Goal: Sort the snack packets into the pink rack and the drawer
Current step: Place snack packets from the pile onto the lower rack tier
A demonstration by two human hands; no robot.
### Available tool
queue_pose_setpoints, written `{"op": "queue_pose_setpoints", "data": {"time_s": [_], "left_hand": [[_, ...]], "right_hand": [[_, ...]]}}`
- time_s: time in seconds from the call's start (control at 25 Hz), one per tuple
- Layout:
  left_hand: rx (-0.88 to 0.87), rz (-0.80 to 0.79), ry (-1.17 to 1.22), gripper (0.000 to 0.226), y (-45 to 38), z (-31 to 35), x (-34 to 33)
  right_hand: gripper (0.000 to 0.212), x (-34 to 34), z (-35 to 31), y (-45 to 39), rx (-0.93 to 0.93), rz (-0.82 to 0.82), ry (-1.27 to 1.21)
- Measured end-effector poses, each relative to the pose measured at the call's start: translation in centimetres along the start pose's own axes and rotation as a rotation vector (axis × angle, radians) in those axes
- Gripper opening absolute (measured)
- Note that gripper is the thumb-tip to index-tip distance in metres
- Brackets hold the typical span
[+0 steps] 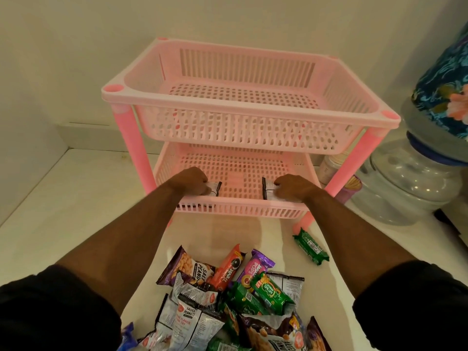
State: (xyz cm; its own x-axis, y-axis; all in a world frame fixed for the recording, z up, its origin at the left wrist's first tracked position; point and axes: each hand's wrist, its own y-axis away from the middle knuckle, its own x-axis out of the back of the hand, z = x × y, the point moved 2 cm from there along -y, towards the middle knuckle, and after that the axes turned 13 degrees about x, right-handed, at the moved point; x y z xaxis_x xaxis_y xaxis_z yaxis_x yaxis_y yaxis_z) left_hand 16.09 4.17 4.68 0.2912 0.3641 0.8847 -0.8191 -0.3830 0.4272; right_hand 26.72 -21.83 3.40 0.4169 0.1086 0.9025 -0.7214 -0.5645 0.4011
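While a smooth white counter (76, 198) is meeting plain cream walls in a corner, a pink plastic rack (243, 138) with slotted, perforated trays is standing on it. Over the rack's lower tray, the left hand (193, 182) is gripping a crinkly white packet (212, 188) at the left front, and the right hand (291, 188) is gripping another packet (269, 191) at the right front. In front of the rack, glossy snack packets (228, 300) are lying heaped, with a green biscuit roll (311, 247) apart by the rack's right front leg. Right of the rack, a clear water jar (410, 183) is standing under floral cloth (445, 79).
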Motion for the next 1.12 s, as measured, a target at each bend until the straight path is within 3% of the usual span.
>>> {"op": "queue_pose_setpoints", "data": {"time_s": [0.08, 0.28, 0.52, 0.68, 0.84, 0.92, 1.12], "left_hand": [[-0.002, -0.023, -0.001, 0.043, -0.2, 0.2, -0.2], [0.000, -0.062, -0.044, 0.045, -0.7, 0.2, -0.4], [0.037, -0.064, 0.022, 0.048, 0.5, 0.0, 0.5], [0.031, 0.065, 0.185, 0.045, 1.3, -0.2, 0.1], [-0.067, 0.388, 0.345, 0.032, 3.9, 0.6, -0.9], [-0.172, 0.476, 0.395, 0.024, 6.0, 1.4, -1.6], [-0.432, 0.520, 0.388, 0.018, 9.8, 2.6, -4.7]], "right_hand": [[0.052, -0.7, -0.2, -0.1, 0.030, -0.024, -0.038], [0.041, -1.1, 0.0, -0.7, 0.040, -0.071, -0.054], [0.042, -0.8, -0.1, 0.0, 0.006, -0.034, -0.124], [0.054, -0.4, -0.4, 2.3, -0.027, 0.198, -0.207], [0.036, -0.3, -1.6, 6.2, 0.035, 0.583, -0.221], [0.030, -0.8, -2.4, 8.5, 0.126, 0.710, -0.159], [0.023, -3.2, -3.2, 12.8, 0.179, 0.762, -0.114]]}}
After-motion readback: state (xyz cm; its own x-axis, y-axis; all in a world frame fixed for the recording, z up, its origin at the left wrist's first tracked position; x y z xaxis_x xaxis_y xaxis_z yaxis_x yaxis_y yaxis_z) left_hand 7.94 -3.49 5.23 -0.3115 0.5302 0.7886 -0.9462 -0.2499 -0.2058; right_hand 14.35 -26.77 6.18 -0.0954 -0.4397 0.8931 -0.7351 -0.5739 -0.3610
